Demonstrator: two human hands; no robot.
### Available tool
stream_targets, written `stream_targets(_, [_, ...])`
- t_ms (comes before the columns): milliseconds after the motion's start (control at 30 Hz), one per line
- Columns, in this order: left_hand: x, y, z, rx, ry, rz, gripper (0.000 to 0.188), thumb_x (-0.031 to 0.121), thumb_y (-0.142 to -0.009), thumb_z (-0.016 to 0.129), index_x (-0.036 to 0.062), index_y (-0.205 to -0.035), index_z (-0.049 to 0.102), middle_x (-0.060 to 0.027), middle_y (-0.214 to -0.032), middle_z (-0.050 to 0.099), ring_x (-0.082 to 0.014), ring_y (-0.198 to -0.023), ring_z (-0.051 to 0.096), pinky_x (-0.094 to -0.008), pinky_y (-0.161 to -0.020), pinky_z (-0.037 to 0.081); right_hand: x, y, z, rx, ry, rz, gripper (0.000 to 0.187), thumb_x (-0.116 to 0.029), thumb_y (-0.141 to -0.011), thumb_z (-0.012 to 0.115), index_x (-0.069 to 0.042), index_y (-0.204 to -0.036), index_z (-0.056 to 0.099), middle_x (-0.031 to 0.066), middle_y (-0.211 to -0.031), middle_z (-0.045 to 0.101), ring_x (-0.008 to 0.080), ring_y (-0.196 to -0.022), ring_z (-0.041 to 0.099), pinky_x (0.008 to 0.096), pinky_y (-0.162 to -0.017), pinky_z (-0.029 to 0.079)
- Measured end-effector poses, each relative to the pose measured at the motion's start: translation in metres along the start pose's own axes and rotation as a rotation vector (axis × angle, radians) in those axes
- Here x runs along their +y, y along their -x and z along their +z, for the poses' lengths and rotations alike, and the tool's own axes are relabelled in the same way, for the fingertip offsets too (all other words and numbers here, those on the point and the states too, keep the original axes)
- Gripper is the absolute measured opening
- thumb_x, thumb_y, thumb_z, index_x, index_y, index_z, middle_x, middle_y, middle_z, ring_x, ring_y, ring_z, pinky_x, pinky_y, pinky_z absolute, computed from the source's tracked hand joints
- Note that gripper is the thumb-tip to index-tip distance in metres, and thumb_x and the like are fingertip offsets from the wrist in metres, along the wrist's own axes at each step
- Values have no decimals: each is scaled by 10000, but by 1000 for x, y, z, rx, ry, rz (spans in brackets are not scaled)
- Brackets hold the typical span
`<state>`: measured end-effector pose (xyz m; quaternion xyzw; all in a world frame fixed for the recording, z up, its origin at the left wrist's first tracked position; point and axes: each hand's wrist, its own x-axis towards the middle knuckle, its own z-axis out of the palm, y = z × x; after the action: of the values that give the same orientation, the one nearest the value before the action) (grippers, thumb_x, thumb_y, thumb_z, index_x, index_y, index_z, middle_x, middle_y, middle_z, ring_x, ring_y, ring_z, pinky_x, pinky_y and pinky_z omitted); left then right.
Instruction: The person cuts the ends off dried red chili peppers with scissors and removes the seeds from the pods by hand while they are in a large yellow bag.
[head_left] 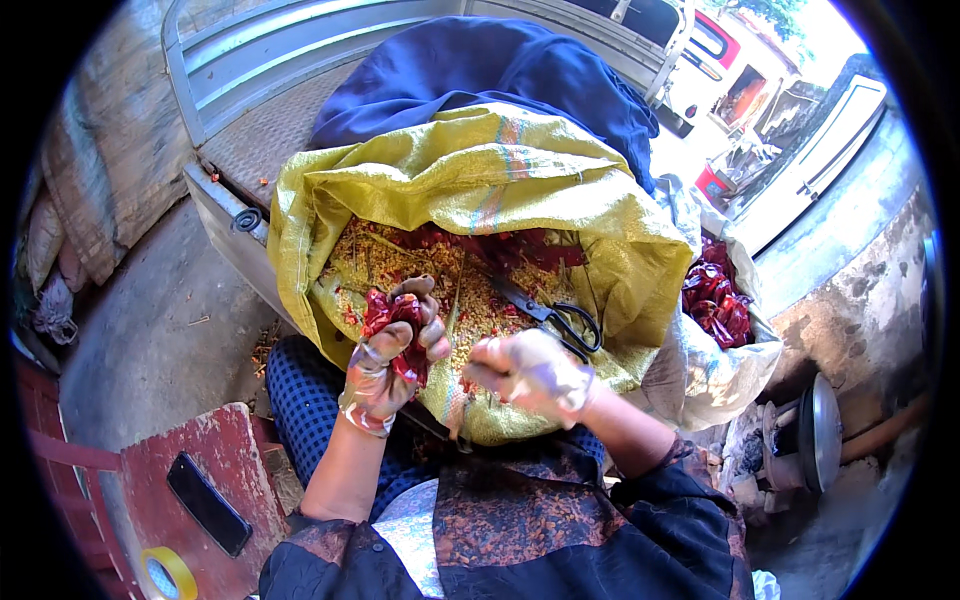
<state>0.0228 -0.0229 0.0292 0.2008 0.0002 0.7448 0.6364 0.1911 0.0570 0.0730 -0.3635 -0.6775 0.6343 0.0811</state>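
My left hand (372, 378), in a thin pale glove, is closed around a bunch of dried red chillies (378, 312) above the mouth of a yellow woven sack (620, 255). Just right of it is my gloved right hand (537, 372), blurred, its fingers curled in; anything between them is too indistinct to name. Yellow chilli seeds (400, 265) and bits of stem cover the sack's inside, with red chilli pieces toward the back. Black-handled scissors (540, 310) lie on the seeds, beyond my right hand.
A white sack (690, 385) of dried red chillies (716, 305) stands to the right. Dark blue cloth (470, 60) is bundled behind the yellow sack, on a metal cart bed (265, 120). At lower left, a phone (208, 502) and yellow tape roll (170, 573) rest on a worn red seat (150, 450).
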Motion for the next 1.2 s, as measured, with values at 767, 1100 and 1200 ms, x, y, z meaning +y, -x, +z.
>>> stream_targets(767, [-13,-4,-3,103,-162,-45,310,-32,-752,550,55,-1048,520,-219,-1255,482,-385,-1225,427,-478,-949,441,-14,5,-75,350,1273,-497,158,-177,-845,589,-100,-982,609,98,-812,622,219,-642,604,316,-546,483])
stream_targets(1100, [-31,8,-19,122,-488,-214,387,-28,-751,623,18,-1129,555,-76,-1042,612,-202,-972,589,-317,-870,466,-41,4,-6,169,1403,-738,190,-194,-887,457,-112,-1024,560,124,-961,596,289,-790,618,413,-640,508])
stream_targets(1200, [-33,3,-12,211,-537,-179,437,-46,-721,619,15,-1145,536,-64,-987,609,-182,-924,584,-290,-844,460,-42,5,-13,242,1181,-766,222,-151,-873,478,-93,-1069,564,137,-1020,587,292,-812,617,390,-682,516])
